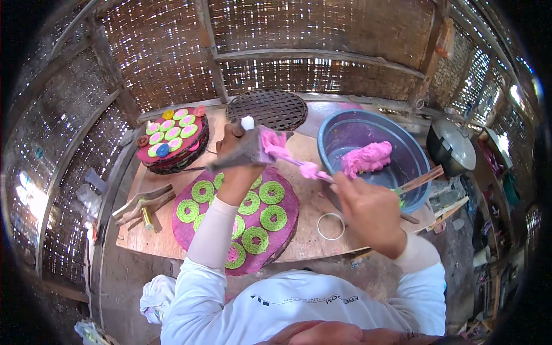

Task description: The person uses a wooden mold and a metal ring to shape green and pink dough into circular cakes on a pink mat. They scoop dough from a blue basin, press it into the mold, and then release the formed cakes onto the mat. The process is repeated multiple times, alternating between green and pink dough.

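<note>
My left hand (240,178) is closed round a dark holder (241,154) with a white end on top; pink paste (270,141) sits in its mouth. In my right hand (365,210) is a thin stick (328,177) carrying a pink blob (309,169) and reaching into that mouth. Below them lies a round magenta mat (275,252) with several lacy green rings (187,203), partly hidden by my left arm. Right of my hands, a blue basin (328,126) contains a pink lump (365,158) and a flat wooden stick (420,178).
A stack of round trays (172,160) with pink-green pieces is at left, branched sticks (141,208) before it. A woven tray (267,106) stands at the back, a lidded pot (454,146) at far right. A white ring (331,238) lies on the wooden tabletop (144,236). Bamboo walls surround it.
</note>
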A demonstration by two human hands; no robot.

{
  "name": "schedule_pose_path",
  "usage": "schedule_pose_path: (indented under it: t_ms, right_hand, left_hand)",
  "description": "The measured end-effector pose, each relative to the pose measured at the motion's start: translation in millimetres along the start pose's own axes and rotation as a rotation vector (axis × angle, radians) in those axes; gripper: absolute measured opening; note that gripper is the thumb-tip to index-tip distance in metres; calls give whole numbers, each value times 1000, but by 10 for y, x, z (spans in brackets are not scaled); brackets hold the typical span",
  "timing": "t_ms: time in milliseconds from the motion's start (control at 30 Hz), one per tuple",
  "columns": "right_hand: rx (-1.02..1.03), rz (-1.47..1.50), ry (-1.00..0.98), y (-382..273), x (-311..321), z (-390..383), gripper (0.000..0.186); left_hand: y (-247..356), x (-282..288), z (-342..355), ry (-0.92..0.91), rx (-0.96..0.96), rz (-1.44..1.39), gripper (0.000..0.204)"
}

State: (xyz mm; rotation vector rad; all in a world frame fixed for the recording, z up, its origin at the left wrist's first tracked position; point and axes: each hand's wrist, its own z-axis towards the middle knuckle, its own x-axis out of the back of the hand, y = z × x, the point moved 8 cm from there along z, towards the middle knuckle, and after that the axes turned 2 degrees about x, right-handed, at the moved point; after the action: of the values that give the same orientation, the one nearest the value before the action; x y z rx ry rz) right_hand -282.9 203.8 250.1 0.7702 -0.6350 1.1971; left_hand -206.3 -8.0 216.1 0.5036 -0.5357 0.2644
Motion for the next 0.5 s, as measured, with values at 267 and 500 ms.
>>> schedule_pose_path:
  t_ms: [267, 500]
  right_hand:
    - [-344, 470, 354, 323, -412, -16, 16]
    - [-284, 495, 265, 181, -604, -105, 21]
  left_hand:
    - [378, 86, 32, 269, -111, -384, 23]
    - [273, -221, -68, 215, -108, 91, 37]
